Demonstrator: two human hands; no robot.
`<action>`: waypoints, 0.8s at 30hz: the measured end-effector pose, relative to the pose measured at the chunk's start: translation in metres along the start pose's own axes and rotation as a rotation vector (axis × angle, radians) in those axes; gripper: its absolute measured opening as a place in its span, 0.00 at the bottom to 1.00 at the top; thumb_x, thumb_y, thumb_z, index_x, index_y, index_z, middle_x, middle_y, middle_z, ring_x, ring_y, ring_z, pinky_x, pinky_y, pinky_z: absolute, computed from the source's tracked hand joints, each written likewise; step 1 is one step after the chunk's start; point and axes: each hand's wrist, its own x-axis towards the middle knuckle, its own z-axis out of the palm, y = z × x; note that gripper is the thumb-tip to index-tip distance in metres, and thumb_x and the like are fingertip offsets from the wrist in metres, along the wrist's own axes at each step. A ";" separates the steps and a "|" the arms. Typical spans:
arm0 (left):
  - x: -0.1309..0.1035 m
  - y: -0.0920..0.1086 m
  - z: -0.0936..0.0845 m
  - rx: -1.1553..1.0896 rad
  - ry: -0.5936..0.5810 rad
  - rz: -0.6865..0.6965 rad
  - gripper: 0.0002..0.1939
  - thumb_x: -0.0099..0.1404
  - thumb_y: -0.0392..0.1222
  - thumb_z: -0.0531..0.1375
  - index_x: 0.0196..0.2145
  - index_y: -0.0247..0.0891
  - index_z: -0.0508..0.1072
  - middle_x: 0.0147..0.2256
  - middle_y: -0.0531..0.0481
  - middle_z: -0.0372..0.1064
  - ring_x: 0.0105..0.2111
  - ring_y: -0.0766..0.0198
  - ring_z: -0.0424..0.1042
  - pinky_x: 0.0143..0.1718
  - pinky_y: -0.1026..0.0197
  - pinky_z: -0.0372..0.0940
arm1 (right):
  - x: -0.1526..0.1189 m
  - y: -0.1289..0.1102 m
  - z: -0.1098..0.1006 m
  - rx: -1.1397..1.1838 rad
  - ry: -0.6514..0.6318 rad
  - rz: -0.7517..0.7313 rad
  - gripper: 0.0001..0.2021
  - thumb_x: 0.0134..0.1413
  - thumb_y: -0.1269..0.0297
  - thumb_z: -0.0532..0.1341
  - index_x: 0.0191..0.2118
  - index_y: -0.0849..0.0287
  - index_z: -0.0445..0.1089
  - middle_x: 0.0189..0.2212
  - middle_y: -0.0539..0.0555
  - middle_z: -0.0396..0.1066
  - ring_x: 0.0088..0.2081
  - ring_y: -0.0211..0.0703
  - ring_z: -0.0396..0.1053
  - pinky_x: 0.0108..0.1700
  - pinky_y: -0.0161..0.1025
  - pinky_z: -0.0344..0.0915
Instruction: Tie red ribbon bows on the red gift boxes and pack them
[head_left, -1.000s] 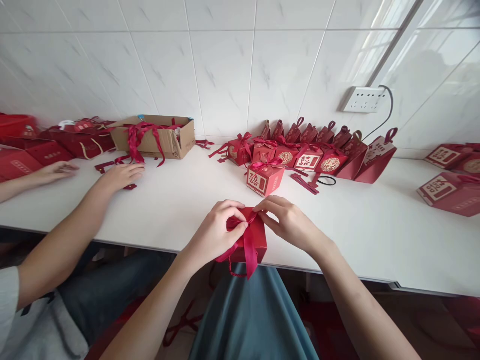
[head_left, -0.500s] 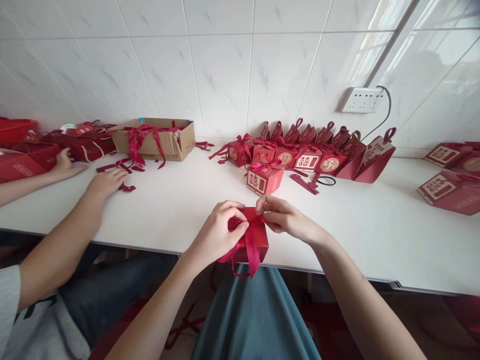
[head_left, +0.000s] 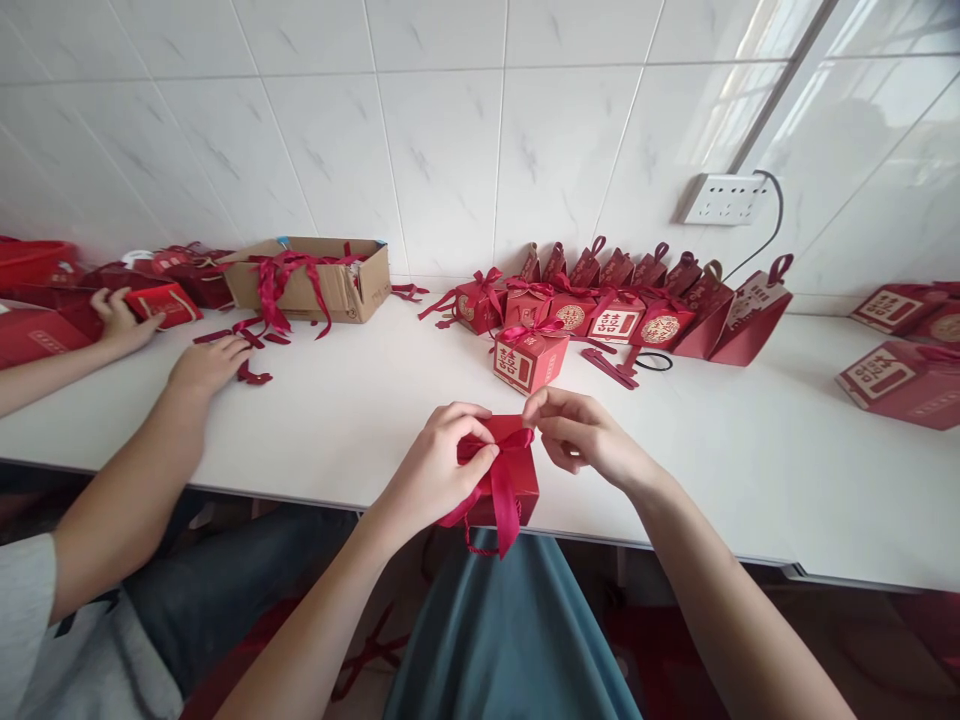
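Observation:
In front of me, at the table's near edge, a small red gift box (head_left: 519,472) has a satin ribbon (head_left: 504,500) tied in a bow on top. My left hand (head_left: 442,460) rests over the box's left side, with thumb and index finger pinching the ribbon at the knot. The fingers of my right hand (head_left: 581,435) are curled at the bow's right loop, the index fingertip against its end. Ribbon tails and a twisted red cord (head_left: 484,550) hang over the front edge. My left hand hides part of the box.
Behind stands a finished red box (head_left: 529,358), backed by rows of similar boxes (head_left: 615,315). More boxes (head_left: 904,385) sit at right. At left are a cardboard box (head_left: 315,285) of ribbons and a co-worker's hands (head_left: 124,322), one at a small red bag (head_left: 166,305).
My right hand has shifted slightly right and the bow's right loop reaches further out. My left hand stays put. The co-worker's far hand has moved up, beside a small red bag.

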 end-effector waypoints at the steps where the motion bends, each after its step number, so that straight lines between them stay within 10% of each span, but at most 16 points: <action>1: 0.000 0.000 0.000 -0.001 0.002 0.000 0.05 0.61 0.40 0.55 0.29 0.41 0.70 0.47 0.49 0.67 0.50 0.59 0.66 0.52 0.54 0.62 | -0.001 0.001 0.001 0.016 -0.006 -0.002 0.04 0.51 0.66 0.58 0.34 0.59 0.63 0.17 0.40 0.58 0.13 0.26 0.51 0.15 0.28 0.47; 7: 0.001 0.000 0.001 -0.027 0.001 0.002 0.05 0.61 0.39 0.56 0.29 0.40 0.69 0.46 0.49 0.67 0.50 0.58 0.66 0.53 0.53 0.61 | -0.001 0.003 0.006 -0.019 -0.020 0.010 0.11 0.49 0.62 0.63 0.38 0.58 0.64 0.31 0.47 0.66 0.11 0.23 0.56 0.11 0.28 0.46; 12: 0.000 -0.001 0.001 -0.043 0.005 0.007 0.04 0.61 0.39 0.56 0.29 0.40 0.70 0.46 0.48 0.67 0.50 0.57 0.66 0.53 0.52 0.61 | 0.001 0.004 0.003 -0.014 -0.123 0.060 0.06 0.57 0.64 0.55 0.38 0.59 0.64 0.18 0.40 0.58 0.09 0.24 0.49 0.11 0.27 0.42; 24: 0.002 0.002 0.005 -0.018 0.026 0.018 0.05 0.61 0.38 0.55 0.29 0.40 0.71 0.46 0.48 0.68 0.49 0.57 0.66 0.51 0.52 0.63 | 0.008 0.004 0.011 -0.475 0.168 -0.076 0.08 0.56 0.61 0.54 0.35 0.59 0.66 0.20 0.45 0.61 0.22 0.34 0.57 0.25 0.32 0.55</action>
